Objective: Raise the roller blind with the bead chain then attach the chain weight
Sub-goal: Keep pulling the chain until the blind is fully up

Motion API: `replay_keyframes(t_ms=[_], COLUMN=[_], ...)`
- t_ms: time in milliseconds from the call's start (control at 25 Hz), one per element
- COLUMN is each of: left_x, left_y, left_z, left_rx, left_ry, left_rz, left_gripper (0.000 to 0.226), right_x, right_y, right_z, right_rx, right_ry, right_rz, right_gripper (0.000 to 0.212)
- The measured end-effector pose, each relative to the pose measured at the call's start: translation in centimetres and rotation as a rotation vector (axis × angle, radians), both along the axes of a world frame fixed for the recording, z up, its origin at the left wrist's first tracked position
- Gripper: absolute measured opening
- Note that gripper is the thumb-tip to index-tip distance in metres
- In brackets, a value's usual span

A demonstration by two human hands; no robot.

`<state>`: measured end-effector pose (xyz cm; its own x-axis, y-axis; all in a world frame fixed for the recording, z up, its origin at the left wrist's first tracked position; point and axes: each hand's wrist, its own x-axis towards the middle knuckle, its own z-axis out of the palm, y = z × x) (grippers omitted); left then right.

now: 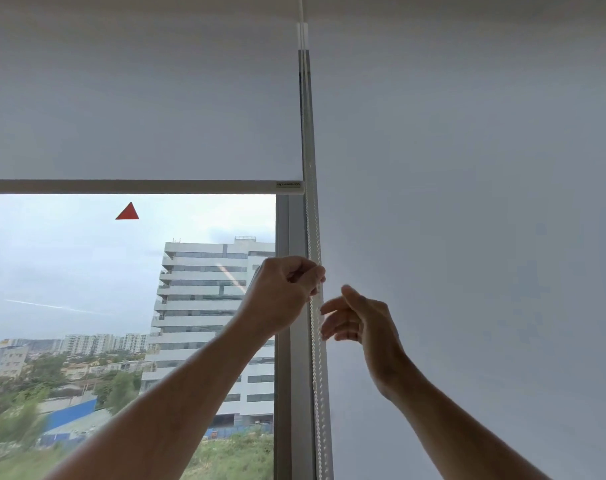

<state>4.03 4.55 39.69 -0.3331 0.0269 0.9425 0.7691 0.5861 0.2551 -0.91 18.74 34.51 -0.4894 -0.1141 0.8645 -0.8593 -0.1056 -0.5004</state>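
Observation:
A white roller blind [142, 109] covers the upper part of the left window, and its bottom bar [142, 186] hangs level a little above the middle of the view. The white bead chain [316, 368] hangs as two strands down the gap between this blind and a second one. My left hand [287, 292] is closed around the chain at about mid-height. My right hand [360, 320] hovers just right of the chain, fingers spread and empty, fingertips near the strands. No chain weight is in view.
The second white blind [467, 237] fills the whole right side, fully lowered. A grey window frame post [283, 306] stands behind the chain. A red triangle sticker [127, 212] sits on the glass, with buildings and trees outside.

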Motion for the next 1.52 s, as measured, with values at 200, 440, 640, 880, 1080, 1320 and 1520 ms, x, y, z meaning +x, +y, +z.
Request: replay_keyframes(t_ms=[200, 440, 640, 880, 1080, 1320, 1520], left_x=[0.0, -0.3, -0.5, -1.0, 0.1, 1.3, 1.1], left_y=[0.1, 0.2, -0.2, -1.7, -0.5, 1.5, 1.4], left_z=[-2.2, -5.2, -6.3, -5.5, -0.8, 2.8, 1.4], left_rx=[-0.078, -0.048, -0.054, 0.115, 0.167, 0.225, 0.316], left_ry=[-0.013, -0.029, -0.058, -0.001, 0.051, -0.064, -0.147], left_rz=[0.024, -0.025, -0.112, -0.137, -0.055, -0.149, -0.225], left_gripper=[0.019, 0.027, 0.018, 0.045, 0.040, 0.024, 0.011], right_x=[1.4, 3.1, 2.9, 3.3, 3.6, 3.1, 2.5], right_y=[-0.5, -2.0, -2.1, -1.9, -2.4, -2.9, -2.0], right_z=[4.8, 8.0, 6.2, 4.4, 2.8, 0.1, -0.8], right_rx=[-0.077, -0.027, -0.070, -0.058, -0.042, -0.019, 0.035], right_ry=[0.008, 0.013, 0.061, 0.122, 0.147, 0.128, 0.098], right_rz=[-0.124, -0.102, -0.092, -0.127, -0.146, -0.125, 0.038], right_gripper=[0.050, 0.034, 0.042, 0.040, 0.038, 0.039, 0.042])
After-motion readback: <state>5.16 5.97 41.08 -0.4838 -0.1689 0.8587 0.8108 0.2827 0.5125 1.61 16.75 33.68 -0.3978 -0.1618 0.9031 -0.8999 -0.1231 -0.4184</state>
